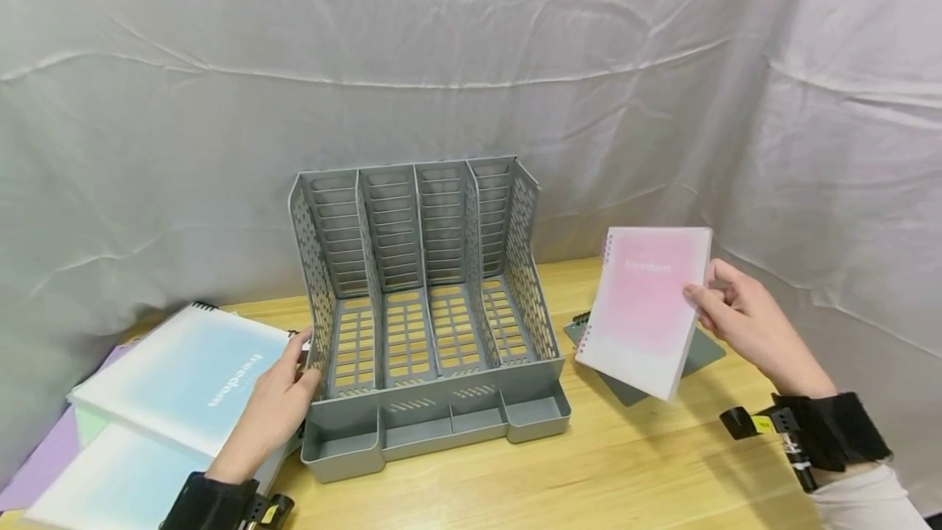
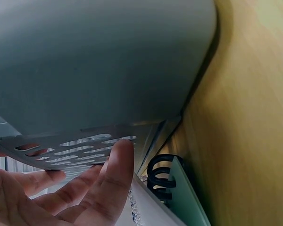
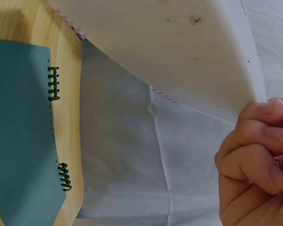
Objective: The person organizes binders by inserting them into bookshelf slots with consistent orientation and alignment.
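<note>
A grey desktop file organizer (image 1: 434,383) with tall slotted dividers and front trays stands in the middle of the head view. My left hand (image 1: 275,399) grips its perforated left side wall; in the left wrist view, fingers (image 2: 115,183) touch the slotted panel (image 2: 80,148). Off to the right, my right hand (image 1: 754,325) pinches a pink-and-white spiral notebook (image 1: 648,301) by its right edge, held up and tilted. The right wrist view shows the notebook's pale underside (image 3: 179,52) above curled fingers (image 3: 254,160). Beneath lies a dark green spiral notebook (image 1: 702,354).
Left of the organizer, blue-and-white notebooks (image 1: 191,375) lie overlapped, with a purple one (image 1: 44,464) and a light green one (image 1: 90,425) under them. Grey cloth (image 1: 412,47) hangs behind the wooden table (image 1: 589,464).
</note>
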Motion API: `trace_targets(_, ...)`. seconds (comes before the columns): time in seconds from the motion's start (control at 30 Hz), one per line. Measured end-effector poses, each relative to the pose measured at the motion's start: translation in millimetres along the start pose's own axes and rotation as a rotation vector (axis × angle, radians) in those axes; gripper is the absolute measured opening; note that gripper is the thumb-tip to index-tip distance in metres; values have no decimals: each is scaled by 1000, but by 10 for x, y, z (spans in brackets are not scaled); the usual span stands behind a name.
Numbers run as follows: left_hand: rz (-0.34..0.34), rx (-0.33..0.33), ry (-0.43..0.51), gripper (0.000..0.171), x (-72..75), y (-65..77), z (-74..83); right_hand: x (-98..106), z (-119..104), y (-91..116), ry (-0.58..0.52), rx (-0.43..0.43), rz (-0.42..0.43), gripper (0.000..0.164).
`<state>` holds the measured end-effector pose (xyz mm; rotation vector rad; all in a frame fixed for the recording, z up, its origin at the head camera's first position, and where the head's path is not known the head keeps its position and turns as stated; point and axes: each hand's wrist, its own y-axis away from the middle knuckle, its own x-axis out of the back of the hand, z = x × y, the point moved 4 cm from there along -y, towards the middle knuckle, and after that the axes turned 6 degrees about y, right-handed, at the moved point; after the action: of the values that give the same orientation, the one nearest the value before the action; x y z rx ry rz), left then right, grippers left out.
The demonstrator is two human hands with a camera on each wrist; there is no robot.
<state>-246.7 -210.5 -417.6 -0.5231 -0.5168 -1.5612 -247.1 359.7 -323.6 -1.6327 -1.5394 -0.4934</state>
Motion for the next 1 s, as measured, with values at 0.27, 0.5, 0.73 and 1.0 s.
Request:
trace_targets(0.27, -1, 0, 3, 65, -1, 13, 16, 16, -27, -4, 9, -17, 47, 26)
trace_targets(0.5, 3, 3, 0, 65, -1, 9, 6, 45, -85, 3, 9, -23, 83, 25)
trace_targets(0.73, -1, 12, 6, 65, 0, 10, -4, 70, -142, 20, 24, 39, 118, 22)
trace_targets(1.0, 5, 12, 3, 65, -1, -3, 0, 109, -275, 43, 43, 22, 170, 19)
